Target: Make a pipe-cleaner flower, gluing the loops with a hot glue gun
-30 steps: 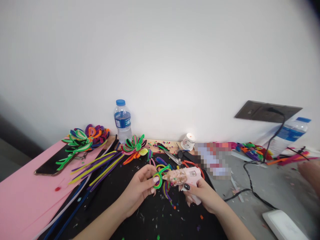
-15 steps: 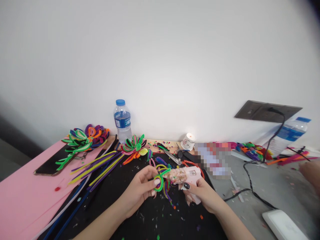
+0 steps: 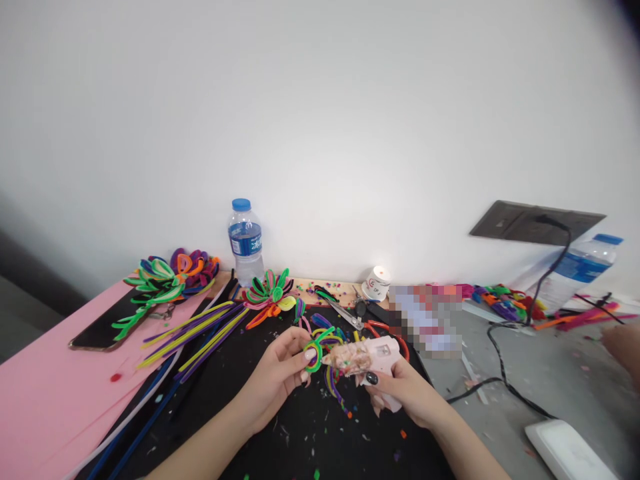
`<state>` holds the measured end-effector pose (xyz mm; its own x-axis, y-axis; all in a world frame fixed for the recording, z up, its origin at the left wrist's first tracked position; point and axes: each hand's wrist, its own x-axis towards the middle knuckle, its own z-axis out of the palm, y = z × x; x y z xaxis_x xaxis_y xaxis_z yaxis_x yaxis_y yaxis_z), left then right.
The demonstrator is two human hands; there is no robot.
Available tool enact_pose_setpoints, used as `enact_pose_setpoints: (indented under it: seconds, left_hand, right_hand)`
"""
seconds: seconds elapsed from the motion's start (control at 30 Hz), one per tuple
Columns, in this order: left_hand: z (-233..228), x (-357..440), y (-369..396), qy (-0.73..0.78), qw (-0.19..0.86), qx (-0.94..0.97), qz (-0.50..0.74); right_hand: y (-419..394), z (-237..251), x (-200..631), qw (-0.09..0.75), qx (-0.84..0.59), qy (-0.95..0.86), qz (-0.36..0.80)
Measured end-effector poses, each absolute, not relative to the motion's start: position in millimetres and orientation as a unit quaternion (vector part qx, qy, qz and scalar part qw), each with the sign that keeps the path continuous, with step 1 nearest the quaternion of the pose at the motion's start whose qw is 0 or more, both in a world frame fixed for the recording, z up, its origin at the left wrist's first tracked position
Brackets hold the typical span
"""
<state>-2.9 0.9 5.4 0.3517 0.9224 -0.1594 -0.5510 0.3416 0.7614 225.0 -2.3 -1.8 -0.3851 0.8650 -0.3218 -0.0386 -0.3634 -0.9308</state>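
My left hand (image 3: 280, 373) pinches a coiled pipe-cleaner piece (image 3: 313, 359), green outside with yellow and purple within. Wrapped in my right hand (image 3: 397, 387) is a pale pink glue gun (image 3: 385, 353), its nozzle end crusted with coloured bits. The nozzle tip points left and is right beside the coil's edge; whether it touches, I cannot tell. Under and behind the glue gun lie more bent pipe cleaners (image 3: 334, 387), purple, yellow and green, partly hidden by it. Scissors (image 3: 350, 319) with red handles rest just behind the glue gun.
A black mat (image 3: 280, 440) with scraps lies under my hands. Leftward are loose pipe cleaners (image 3: 200, 333), pipe-cleaner flowers (image 3: 270, 293) and a phone (image 3: 95, 330). A water bottle (image 3: 245, 243) and paper cup (image 3: 376, 283) stand by the wall. Rightward run a black cable (image 3: 500, 360) and another person's hand (image 3: 623, 347).
The glue gun has shifted slightly, and its tip now shows clear at the coil's right edge. The coil has turned and risen a little in my left hand.
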Motion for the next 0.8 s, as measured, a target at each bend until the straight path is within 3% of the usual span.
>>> enact_pose_setpoints:
  seconds: [0.8]
  left_hand:
    - [4.1, -2.3, 2.2, 0.301, 0.761, 0.297, 0.493]
  right_hand:
    - [-3.3, -0.7, 225.3, 0.322, -0.446, -0.467, 0.692]
